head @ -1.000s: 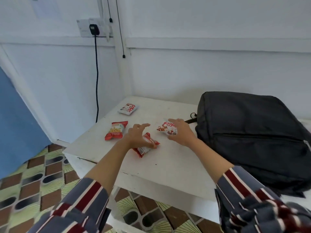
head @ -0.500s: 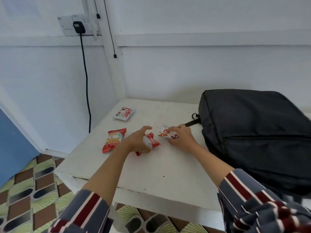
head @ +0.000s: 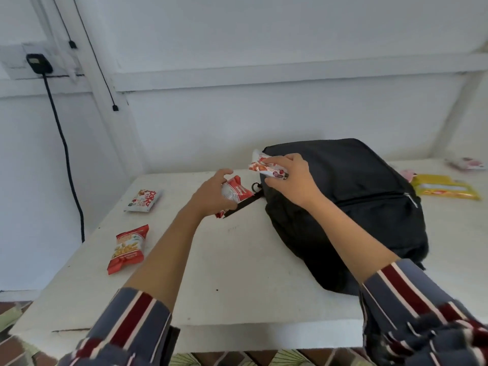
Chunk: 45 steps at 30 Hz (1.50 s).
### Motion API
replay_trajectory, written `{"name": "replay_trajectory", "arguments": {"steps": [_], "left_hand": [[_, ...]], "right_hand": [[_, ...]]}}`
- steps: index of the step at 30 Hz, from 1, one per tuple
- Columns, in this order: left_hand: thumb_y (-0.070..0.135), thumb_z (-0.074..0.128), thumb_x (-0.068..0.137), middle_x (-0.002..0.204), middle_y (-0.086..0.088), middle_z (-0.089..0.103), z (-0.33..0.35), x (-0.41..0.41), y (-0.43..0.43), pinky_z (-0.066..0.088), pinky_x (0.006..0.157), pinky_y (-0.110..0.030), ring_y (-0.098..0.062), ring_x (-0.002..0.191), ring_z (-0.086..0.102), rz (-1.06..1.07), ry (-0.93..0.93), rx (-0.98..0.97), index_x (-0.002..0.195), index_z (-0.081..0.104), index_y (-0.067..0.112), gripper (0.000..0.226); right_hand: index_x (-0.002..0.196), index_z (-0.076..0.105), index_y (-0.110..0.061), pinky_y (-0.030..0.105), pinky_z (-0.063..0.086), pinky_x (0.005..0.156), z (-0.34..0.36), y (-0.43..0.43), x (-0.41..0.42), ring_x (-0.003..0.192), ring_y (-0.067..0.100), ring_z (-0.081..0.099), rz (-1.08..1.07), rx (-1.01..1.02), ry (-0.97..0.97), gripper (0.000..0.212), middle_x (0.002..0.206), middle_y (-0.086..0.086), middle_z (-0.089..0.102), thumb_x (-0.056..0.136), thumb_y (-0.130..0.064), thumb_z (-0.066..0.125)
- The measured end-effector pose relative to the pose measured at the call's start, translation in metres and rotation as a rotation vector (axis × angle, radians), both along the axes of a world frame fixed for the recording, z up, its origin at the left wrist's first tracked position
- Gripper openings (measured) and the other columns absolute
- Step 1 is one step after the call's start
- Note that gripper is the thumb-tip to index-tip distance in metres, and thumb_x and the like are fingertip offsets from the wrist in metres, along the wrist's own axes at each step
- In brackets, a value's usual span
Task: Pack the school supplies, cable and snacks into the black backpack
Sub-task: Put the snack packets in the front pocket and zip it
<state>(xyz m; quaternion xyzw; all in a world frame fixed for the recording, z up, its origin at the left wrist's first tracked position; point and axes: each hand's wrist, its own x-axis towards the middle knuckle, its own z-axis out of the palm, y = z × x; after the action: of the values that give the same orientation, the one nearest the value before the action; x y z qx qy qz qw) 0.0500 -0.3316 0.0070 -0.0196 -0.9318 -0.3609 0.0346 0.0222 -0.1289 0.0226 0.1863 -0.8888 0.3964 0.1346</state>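
Both full: L hand [head: 211,195] grips red snack pkt [head: 239,191], R hand [head: 293,180] holds white-red snack pkt [head: 264,166]. Black backpack [head: 356,207] lies at 3 o'clock.

Right hand [head: 293,180] up off the desk [head: 237,260]; white-and-red snack packet [head: 266,167] now held over the black backpack's [head: 356,186] top end. Left hand [head: 211,196] also raised, gripping its red packet [head: 237,191], shifted right, just beside the strap [head: 245,203].

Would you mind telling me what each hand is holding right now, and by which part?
The left hand grips a red snack packet around its middle; the right hand holds a white-and-red packet by one end.
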Motion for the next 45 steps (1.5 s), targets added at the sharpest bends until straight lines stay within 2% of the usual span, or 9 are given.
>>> {"name": "replay_trajectory", "arguments": {"steps": [14, 19, 23, 26, 30, 34, 38, 40, 45], "left_hand": [[0.017, 0.075, 0.074, 0.132, -0.004, 0.043, 0.031, -0.059, 0.169, 0.049, 0.091, -0.034, -0.018, 0.111, 0.049, -0.349, 0.081, -0.095, 0.14, 0.024, 0.029, 0.084], [0.017, 0.075, 0.074, 0.132, -0.002, 0.043, 0.026, -0.078, 0.209, 0.045, 0.096, -0.036, -0.017, 0.113, 0.048, -0.376, 0.049, -0.122, 0.14, 0.025, 0.027, 0.083], [0.022, 0.073, 0.075, 0.138, 0.0, 0.042, 0.012, -0.086, 0.223, 0.019, 0.112, -0.053, -0.022, 0.126, 0.041, -0.303, 0.046, -0.256, 0.14, 0.03, 0.029, 0.078], [0.029, 0.076, 0.072, 0.152, -0.002, 0.025, 0.011, -0.082, 0.226, 0.004, 0.112, -0.057, -0.025, 0.139, 0.023, -0.183, 0.108, -0.33, 0.143, 0.028, 0.03, 0.086], [0.034, 0.08, 0.068, 0.145, -0.004, 0.028, 0.008, -0.064, 0.215, 0.021, 0.11, -0.04, -0.023, 0.135, 0.023, -0.125, 0.23, -0.202, 0.134, 0.04, 0.029, 0.077], [0.024, 0.075, 0.076, 0.102, 0.004, 0.052, -0.002, -0.036, 0.208, 0.038, 0.082, -0.02, -0.01, 0.1, 0.049, -0.132, 0.441, -0.009, 0.09, 0.061, 0.017, 0.022], [0.019, 0.073, 0.078, 0.078, 0.011, 0.057, -0.009, -0.019, 0.198, 0.038, 0.068, -0.014, -0.002, 0.073, 0.051, -0.244, 0.36, -0.018, 0.085, 0.066, 0.016, 0.01], [0.018, 0.071, 0.08, 0.077, 0.011, 0.06, -0.01, -0.016, 0.192, 0.039, 0.067, -0.013, 0.0, 0.068, 0.051, -0.278, 0.274, -0.035, 0.089, 0.069, 0.019, 0.009], [0.015, 0.068, 0.083, 0.099, 0.003, 0.066, -0.006, -0.017, 0.188, 0.048, 0.08, -0.022, -0.005, 0.083, 0.056, -0.331, 0.168, -0.166, 0.1, 0.068, 0.02, 0.019]], "right_hand": [[0.116, 0.059, -0.034, 0.02, 0.029, 0.091, 0.005, 0.188, 0.008, 0.109, 0.012, 0.038, -0.168, 0.021, -0.065, 0.041, 0.118, -0.001, 0.039, 0.08, -0.02, 0.07], [0.115, 0.058, -0.036, 0.009, 0.031, 0.077, 0.005, 0.225, 0.002, 0.106, 0.011, 0.04, -0.156, 0.02, -0.072, 0.041, 0.116, -0.002, 0.04, 0.079, -0.022, 0.07], [0.116, 0.059, -0.033, 0.012, 0.033, 0.078, -0.003, 0.237, -0.001, 0.106, 0.012, 0.039, -0.108, 0.047, -0.089, 0.041, 0.117, 0.0, 0.04, 0.079, -0.021, 0.071], [0.118, 0.058, -0.032, 0.012, 0.032, 0.079, -0.008, 0.238, -0.002, 0.106, 0.01, 0.037, -0.073, 0.057, -0.09, 0.042, 0.118, -0.002, 0.038, 0.08, -0.022, 0.071], [0.114, 0.055, -0.038, 0.019, 0.03, 0.086, -0.011, 0.235, -0.001, 0.108, 0.009, 0.034, -0.031, 0.025, -0.093, 0.041, 0.117, -0.005, 0.035, 0.08, -0.021, 0.071], [0.122, 0.056, -0.032, 0.02, 0.028, 0.088, -0.01, 0.229, 0.002, 0.109, 0.007, 0.033, -0.036, 0.043, -0.067, 0.044, 0.126, 0.002, 0.04, 0.081, -0.022, 0.07], [0.124, 0.056, -0.03, 0.021, 0.028, 0.09, -0.008, 0.219, 0.01, 0.118, 0.016, 0.036, -0.05, 0.038, -0.051, 0.046, 0.131, 0.004, 0.041, 0.081, -0.023, 0.07], [0.125, 0.055, -0.029, 0.022, 0.027, 0.092, -0.008, 0.214, 0.014, 0.123, 0.019, 0.035, -0.05, 0.031, -0.061, 0.046, 0.133, 0.004, 0.039, 0.081, -0.023, 0.07], [0.121, 0.056, -0.032, 0.022, 0.03, 0.09, -0.007, 0.211, 0.023, 0.12, 0.017, 0.037, -0.037, 0.031, -0.061, 0.044, 0.132, 0.003, 0.04, 0.081, -0.023, 0.07]]}}
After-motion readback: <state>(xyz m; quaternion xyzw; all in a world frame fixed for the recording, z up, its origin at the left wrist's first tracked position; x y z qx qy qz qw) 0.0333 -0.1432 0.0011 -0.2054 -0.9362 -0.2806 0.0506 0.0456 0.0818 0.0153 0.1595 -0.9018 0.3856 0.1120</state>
